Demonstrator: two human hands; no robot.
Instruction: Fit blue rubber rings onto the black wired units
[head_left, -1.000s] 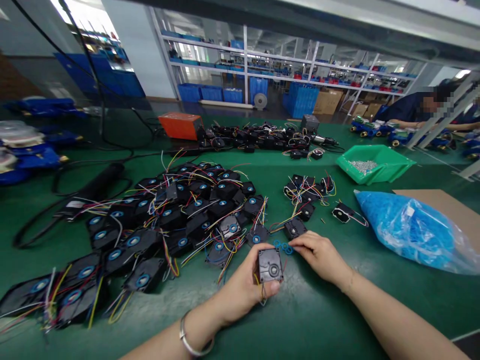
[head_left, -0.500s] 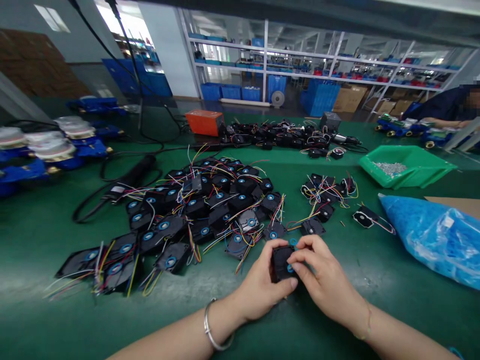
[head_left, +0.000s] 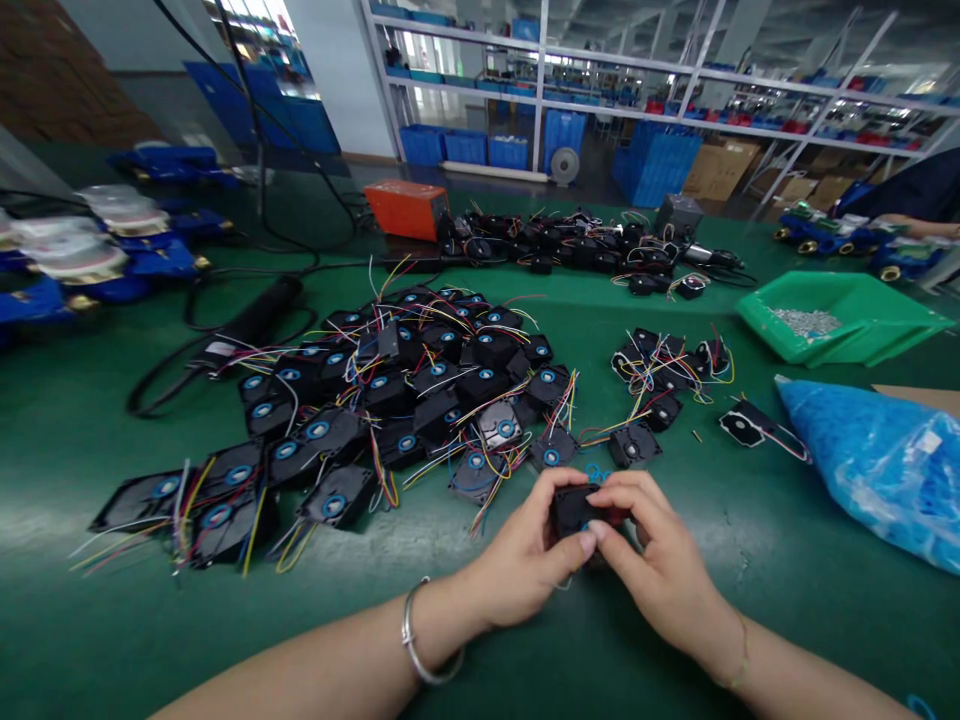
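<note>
My left hand (head_left: 525,560) and my right hand (head_left: 652,555) are both closed round one small black module (head_left: 576,508), held just above the green mat. Thumbs and forefingers pinch it from either side, and most of it is hidden by the fingers. Loose blue rings (head_left: 596,472) lie on the mat just beyond my hands. A big heap of black modules with blue rings and coloured wires (head_left: 397,410) spreads out to the left and ahead. A smaller group of black modules without rings (head_left: 664,375) lies ahead to the right.
A clear bag of blue parts (head_left: 885,460) lies at the right, with a green tray of screws (head_left: 832,325) behind it. An orange box (head_left: 409,208) and more wired modules (head_left: 592,250) sit at the back. Black cables (head_left: 225,330) run at left. Another person's sleeve (head_left: 922,190) shows far right.
My right hand left the blue rings on the mat and came onto the module held in my left hand. Both hands now pinch it together. The view tilted down slightly.
</note>
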